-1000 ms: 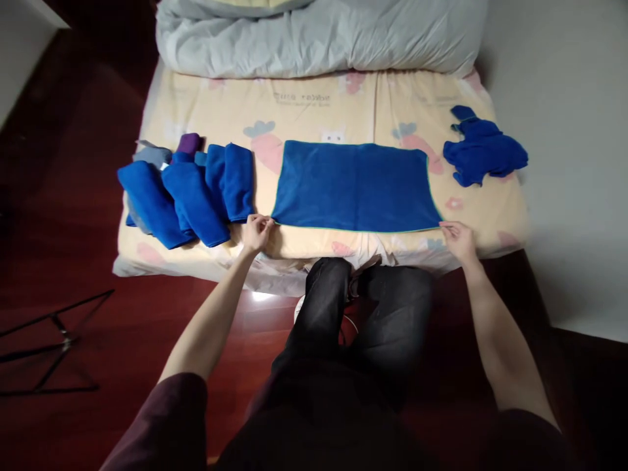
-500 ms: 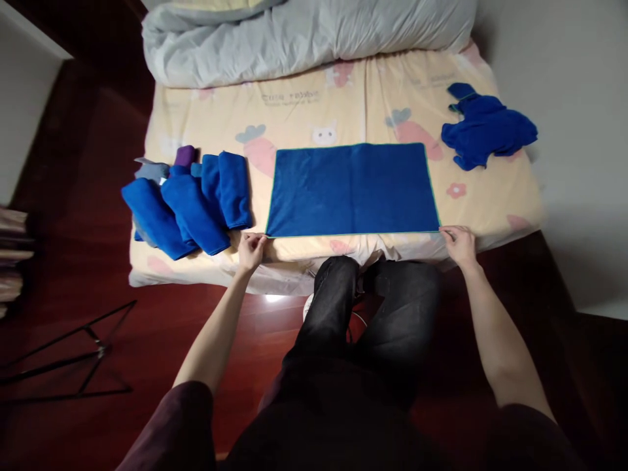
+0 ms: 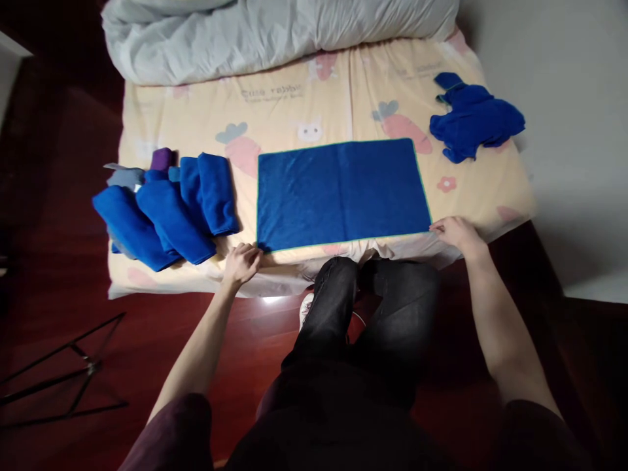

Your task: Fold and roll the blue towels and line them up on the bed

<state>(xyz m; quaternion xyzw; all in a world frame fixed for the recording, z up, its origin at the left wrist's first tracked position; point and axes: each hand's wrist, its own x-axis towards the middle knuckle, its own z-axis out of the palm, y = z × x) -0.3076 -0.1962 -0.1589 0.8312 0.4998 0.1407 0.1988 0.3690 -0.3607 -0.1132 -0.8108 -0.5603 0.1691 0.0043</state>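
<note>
A blue towel [image 3: 341,193] lies spread flat on the near part of a bed with a yellow patterned sheet [image 3: 294,108]. My left hand [image 3: 241,263] pinches the towel's near left corner. My right hand [image 3: 457,232] pinches its near right corner at the mattress edge. Both hands have their fingers closed on the cloth.
Several rolled blue towels [image 3: 167,206] lie in a row at the left, with a purple and a grey one behind. A crumpled blue cloth [image 3: 473,118] sits at the far right. A grey duvet [image 3: 275,29] is bunched at the back. A black metal stand [image 3: 63,376] is on the wooden floor.
The towel has been drawn nearer and smoothed flat, its edges now straight. Both hands kept the near corners; the view shifted slightly right.
</note>
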